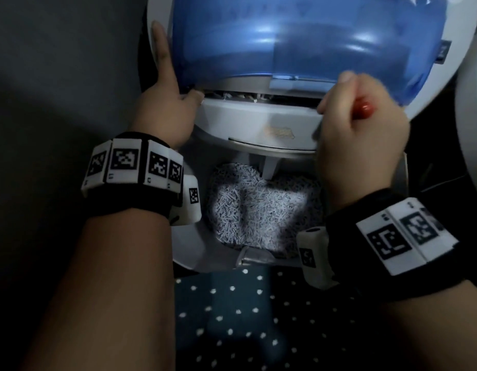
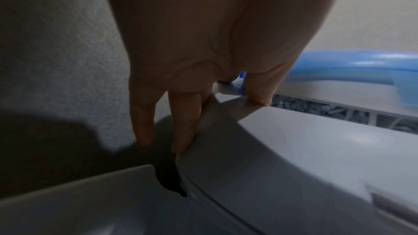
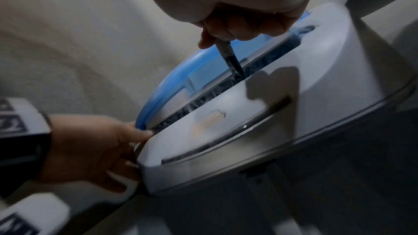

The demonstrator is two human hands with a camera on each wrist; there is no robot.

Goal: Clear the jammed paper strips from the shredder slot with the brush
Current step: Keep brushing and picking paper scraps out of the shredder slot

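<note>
The white shredder head (image 1: 248, 121) has a blue see-through cover (image 1: 299, 44) above its slot (image 1: 258, 96). Paper strips (image 2: 334, 111) sit packed in the slot. My left hand (image 1: 165, 103) lies against the head's left side, fingers (image 2: 187, 128) straight and thumb at the slot's left end. My right hand (image 1: 360, 135) grips a brush, whose red handle end (image 1: 363, 109) pokes out of the fist. In the right wrist view the brush (image 3: 231, 60) points down, with its dark bristles in the right part of the slot (image 3: 203, 99).
Below the head, the open bin (image 1: 189, 245) holds a heap of shredded paper (image 1: 258, 210). Dark dotted fabric (image 1: 232, 317) lies in front of it. A grey wall (image 1: 58, 62) runs along the left, and a white object (image 1: 473, 116) stands at the right.
</note>
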